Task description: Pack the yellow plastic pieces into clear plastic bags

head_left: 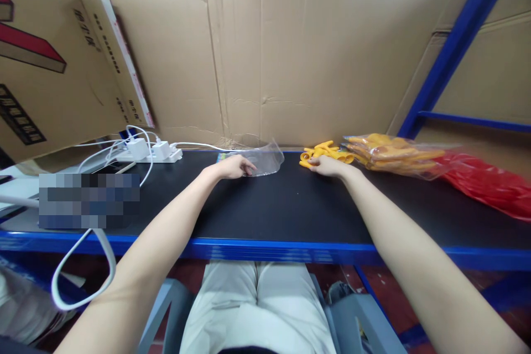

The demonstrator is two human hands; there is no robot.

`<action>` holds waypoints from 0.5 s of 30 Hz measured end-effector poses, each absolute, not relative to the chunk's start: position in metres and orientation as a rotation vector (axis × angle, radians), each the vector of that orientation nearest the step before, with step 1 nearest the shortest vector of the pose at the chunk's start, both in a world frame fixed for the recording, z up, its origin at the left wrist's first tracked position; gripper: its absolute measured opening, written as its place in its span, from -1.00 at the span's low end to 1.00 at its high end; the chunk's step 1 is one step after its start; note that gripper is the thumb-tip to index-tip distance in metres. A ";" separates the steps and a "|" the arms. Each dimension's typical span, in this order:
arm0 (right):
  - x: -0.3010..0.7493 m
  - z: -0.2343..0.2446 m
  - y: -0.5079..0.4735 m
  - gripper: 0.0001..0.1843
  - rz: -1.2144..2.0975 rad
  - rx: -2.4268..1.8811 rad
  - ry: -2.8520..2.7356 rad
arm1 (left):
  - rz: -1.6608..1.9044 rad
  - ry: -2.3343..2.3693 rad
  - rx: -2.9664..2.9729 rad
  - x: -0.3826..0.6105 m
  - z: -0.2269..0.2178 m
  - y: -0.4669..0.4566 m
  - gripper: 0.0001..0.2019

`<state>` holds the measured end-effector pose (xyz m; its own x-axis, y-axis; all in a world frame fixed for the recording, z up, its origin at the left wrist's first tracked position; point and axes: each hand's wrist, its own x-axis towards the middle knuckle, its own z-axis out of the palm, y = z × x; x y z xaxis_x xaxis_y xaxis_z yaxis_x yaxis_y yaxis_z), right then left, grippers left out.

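Yellow pieces point(326, 150) are heaped on the black table point(265, 204), near its back edge. They are smooth and shiny, with round rings and long thin parts. They are pointed different ways, but the long parts are mostly laid side to side. The pile is touched by the right hand point(328, 166); whether a piece is gripped cannot be told. A thin, crinkly clear bag point(267, 160), stretched left to right, is touched by the bent fingers of the left hand point(237, 166); a firm hold cannot be made out. More yellow pieces are packed in a full bag point(388, 154), beside a wrinkly red bag point(487, 182). Dark Chinese writing, too blurry to be read, is printed on the cardboard box point(50, 72).
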<state>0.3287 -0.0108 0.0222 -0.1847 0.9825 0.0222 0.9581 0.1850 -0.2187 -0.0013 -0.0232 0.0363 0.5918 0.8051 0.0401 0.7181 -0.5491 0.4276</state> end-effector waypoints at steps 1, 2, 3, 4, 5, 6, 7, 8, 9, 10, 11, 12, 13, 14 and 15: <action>0.329 0.023 -0.009 -0.65 0.241 -1.912 -2.287 | 0.332 1.248 2.459 0.000 0.037 -0.024 -0.45; 0.328 0.023 -0.008 -0.66 0.253 -1.930 -2.285 | 0.334 1.283 2.475 0.002 0.037 -0.025 -0.50; 0.327 0.024 -0.007 -0.67 0.265 -1.946 -2.289 | 0.337 1.324 2.505 0.004 0.036 -0.025 -0.54; 0.325 0.026 -0.006 -0.68 0.276 -1.964 -2.296 | 0.347 1.368 2.545 0.005 0.035 -0.025 -0.57; 0.323 0.028 -0.005 -0.70 0.280 -1.980 -2.309 | 0.358 1.405 2.598 0.007 0.033 -0.024 -0.60; 0.320 0.031 -0.005 -0.71 0.278 -1.994 -2.326 | 0.368 1.433 2.654 0.007 0.030 -0.023 -0.63; 0.316 0.035 -0.006 -0.72 0.267 -2.009 -2.340 | 0.372 1.456 2.710 0.008 0.026 -0.021 -0.64; 0.312 0.039 -0.007 -0.73 0.251 -2.025 -2.350 | 0.358 1.474 2.761 0.008 0.023 -0.019 -0.65; 0.307 0.043 -0.008 -0.74 0.236 -2.044 -2.365 | 0.335 1.500 2.794 0.008 0.019 -0.017 -0.66; 0.303 0.047 -0.009 -0.75 0.221 -2.067 -2.381 | 0.310 1.530 2.809 0.007 0.015 -0.015 -0.65; 0.298 0.051 -0.010 -0.76 0.208 -2.093 -2.406 | 0.287 1.558 2.807 0.006 0.012 -0.013 -0.64; 0.294 0.054 -0.011 -0.77 0.193 -2.121 -2.428 | 0.273 1.584 2.788 0.004 0.010 -0.011 -0.62; 0.291 0.057 -0.012 -0.79 0.172 -2.139 -2.446 | 0.263 1.605 2.759 0.002 0.008 -0.009 -0.60; 0.288 0.058 -0.013 -0.81 0.150 -2.149 -2.452 | 0.251 1.618 2.723 0.001 0.007 -0.007 -0.58; 0.285 0.059 -0.014 -0.82 0.125 -2.149 -2.440 | 0.233 1.625 2.686 -0.001 0.006 -0.005 -0.56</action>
